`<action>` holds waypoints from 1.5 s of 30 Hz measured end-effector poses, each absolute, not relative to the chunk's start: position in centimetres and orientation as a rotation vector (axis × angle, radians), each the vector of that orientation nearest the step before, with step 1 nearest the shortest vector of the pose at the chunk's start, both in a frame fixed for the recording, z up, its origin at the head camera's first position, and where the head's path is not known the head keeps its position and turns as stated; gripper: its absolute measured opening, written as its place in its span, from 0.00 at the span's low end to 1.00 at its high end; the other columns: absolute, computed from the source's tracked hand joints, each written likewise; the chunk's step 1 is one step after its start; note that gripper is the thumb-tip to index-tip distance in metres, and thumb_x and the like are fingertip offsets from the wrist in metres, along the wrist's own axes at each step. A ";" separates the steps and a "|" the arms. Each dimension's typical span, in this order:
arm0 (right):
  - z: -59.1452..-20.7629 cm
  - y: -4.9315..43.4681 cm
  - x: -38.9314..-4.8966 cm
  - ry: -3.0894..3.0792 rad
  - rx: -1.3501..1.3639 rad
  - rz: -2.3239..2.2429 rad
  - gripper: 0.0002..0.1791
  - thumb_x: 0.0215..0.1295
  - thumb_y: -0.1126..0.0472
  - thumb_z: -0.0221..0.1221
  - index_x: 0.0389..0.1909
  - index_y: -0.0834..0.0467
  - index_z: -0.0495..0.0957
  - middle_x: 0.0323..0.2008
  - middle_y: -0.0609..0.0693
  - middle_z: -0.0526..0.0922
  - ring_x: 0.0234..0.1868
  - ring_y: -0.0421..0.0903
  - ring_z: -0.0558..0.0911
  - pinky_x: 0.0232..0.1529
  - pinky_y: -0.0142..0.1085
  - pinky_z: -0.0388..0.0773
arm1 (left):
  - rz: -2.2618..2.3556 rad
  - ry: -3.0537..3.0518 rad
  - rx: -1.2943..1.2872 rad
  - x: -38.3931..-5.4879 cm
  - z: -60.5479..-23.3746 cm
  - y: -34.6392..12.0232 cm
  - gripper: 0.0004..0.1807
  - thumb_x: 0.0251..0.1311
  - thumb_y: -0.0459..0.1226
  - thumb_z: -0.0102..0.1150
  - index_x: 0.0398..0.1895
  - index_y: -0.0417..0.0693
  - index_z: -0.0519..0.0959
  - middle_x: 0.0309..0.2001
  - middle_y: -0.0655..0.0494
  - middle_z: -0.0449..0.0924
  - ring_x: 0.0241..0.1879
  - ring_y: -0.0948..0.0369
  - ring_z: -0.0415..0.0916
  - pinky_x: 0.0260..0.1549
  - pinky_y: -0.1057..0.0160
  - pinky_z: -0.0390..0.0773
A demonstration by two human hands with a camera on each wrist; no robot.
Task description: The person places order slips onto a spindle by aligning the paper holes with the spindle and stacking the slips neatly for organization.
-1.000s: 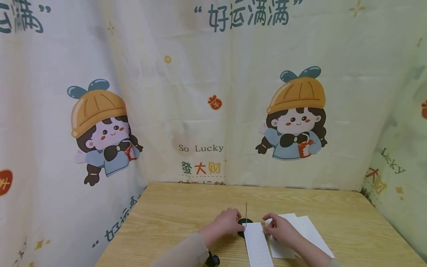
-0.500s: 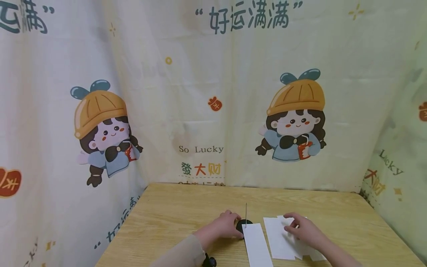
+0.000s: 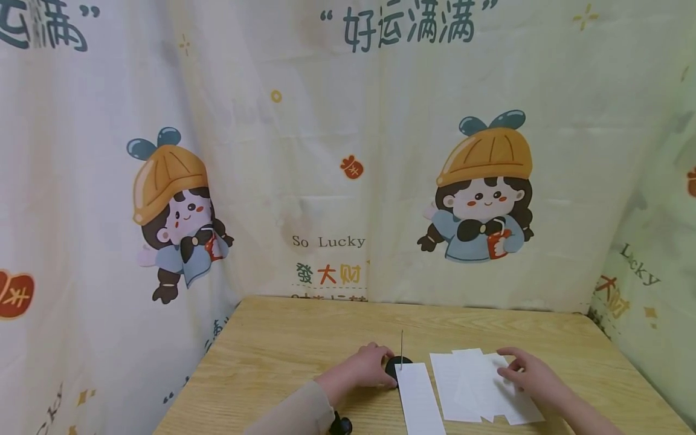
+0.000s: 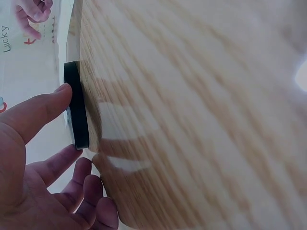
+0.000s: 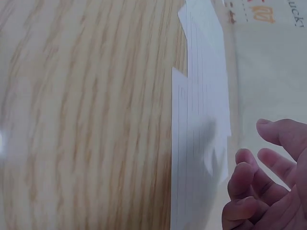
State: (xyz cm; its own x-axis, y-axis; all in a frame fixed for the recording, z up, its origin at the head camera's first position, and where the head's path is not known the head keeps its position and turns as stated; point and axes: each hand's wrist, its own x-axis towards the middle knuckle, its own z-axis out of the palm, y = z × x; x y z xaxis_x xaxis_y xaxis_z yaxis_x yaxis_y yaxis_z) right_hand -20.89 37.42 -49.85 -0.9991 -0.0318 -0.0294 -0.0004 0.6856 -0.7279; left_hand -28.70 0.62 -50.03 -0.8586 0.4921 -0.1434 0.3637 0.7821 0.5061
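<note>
My left hand (image 3: 370, 366) grips the edge of a bill spike's round black base (image 4: 76, 105), thumb on one side and a fingertip on the other. The thin metal spike (image 3: 402, 345) stands upright from the base. One long white paper slip (image 3: 420, 396) has its far end over the base at the spike and stretches toward me. My right hand (image 3: 535, 377) hovers by the rightmost of several overlapping white slips (image 3: 462, 386), its fingers loosely bent with nothing between them. Fine printed lines show on the slips (image 5: 196, 100) in the right wrist view.
The wooden table (image 3: 304, 329) reaches back to a printed curtain (image 3: 326, 181), which also hangs at both sides. A small black object (image 3: 341, 424) shows beside my left sleeve (image 3: 299, 414), near the front of the view.
My right hand has moved right, away from the spike and across the fanned slips, uncovering more of them. The left hand stays at the base, and the long slip lies almost as before.
</note>
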 end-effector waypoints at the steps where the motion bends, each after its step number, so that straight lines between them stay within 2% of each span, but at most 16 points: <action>1: -49.8 37.5 -20.9 2.840 -0.026 -1.230 0.29 0.67 0.57 0.63 0.62 0.69 0.69 0.30 0.51 0.77 0.25 0.45 0.74 0.25 0.35 0.71 | 0.693 2.704 0.663 -28.7 -50.0 0.6 0.29 0.48 0.49 0.77 0.54 0.55 0.79 0.42 0.57 0.71 0.43 0.58 0.68 0.46 0.56 0.74; 9: -49.5 37.5 -21.5 2.892 0.037 -1.109 0.29 0.65 0.54 0.65 0.61 0.65 0.72 0.33 0.50 0.77 0.29 0.45 0.73 0.27 0.36 0.71 | 0.702 2.686 0.671 -28.8 -49.9 0.6 0.29 0.49 0.48 0.77 0.54 0.54 0.79 0.42 0.57 0.73 0.43 0.58 0.69 0.47 0.55 0.73; 19: -49.3 36.5 -23.2 2.986 -0.089 -0.948 0.27 0.61 0.52 0.67 0.56 0.65 0.77 0.33 0.50 0.76 0.31 0.46 0.71 0.30 0.38 0.69 | 0.715 2.672 0.681 -28.8 -49.9 0.7 0.29 0.49 0.47 0.76 0.55 0.52 0.78 0.43 0.56 0.75 0.44 0.58 0.71 0.50 0.55 0.73; 26: -49.8 36.7 -24.5 3.070 -0.210 -0.787 0.28 0.60 0.48 0.68 0.54 0.63 0.79 0.39 0.53 0.78 0.39 0.49 0.77 0.39 0.47 0.75 | 0.734 2.671 0.661 -28.6 -49.8 0.8 0.29 0.49 0.46 0.77 0.54 0.51 0.79 0.43 0.56 0.75 0.44 0.58 0.71 0.51 0.54 0.73; 32: -50.5 36.7 -25.5 3.136 -0.311 -0.642 0.29 0.56 0.45 0.70 0.51 0.63 0.81 0.42 0.58 0.80 0.41 0.56 0.79 0.44 0.55 0.76 | 0.736 2.668 0.671 -28.7 -49.8 0.8 0.30 0.48 0.46 0.77 0.55 0.51 0.79 0.43 0.57 0.75 0.44 0.59 0.71 0.51 0.55 0.73; 45: -51.1 36.8 -26.1 3.169 -0.322 -0.530 0.27 0.52 0.45 0.72 0.48 0.57 0.82 0.40 0.54 0.78 0.41 0.56 0.78 0.41 0.56 0.75 | 0.764 2.659 0.652 -28.9 -50.0 0.8 0.29 0.48 0.45 0.77 0.55 0.51 0.78 0.42 0.57 0.74 0.43 0.59 0.70 0.50 0.54 0.73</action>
State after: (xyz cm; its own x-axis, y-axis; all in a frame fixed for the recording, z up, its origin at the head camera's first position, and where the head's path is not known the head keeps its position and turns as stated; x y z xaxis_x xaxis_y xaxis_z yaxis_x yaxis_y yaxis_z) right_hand -26.11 36.79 -51.14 -0.9764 -0.1809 0.1184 -0.2095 0.9265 -0.3125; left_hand -28.88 0.85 -49.97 -0.8528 0.4989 -0.1547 0.3407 0.7558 0.5592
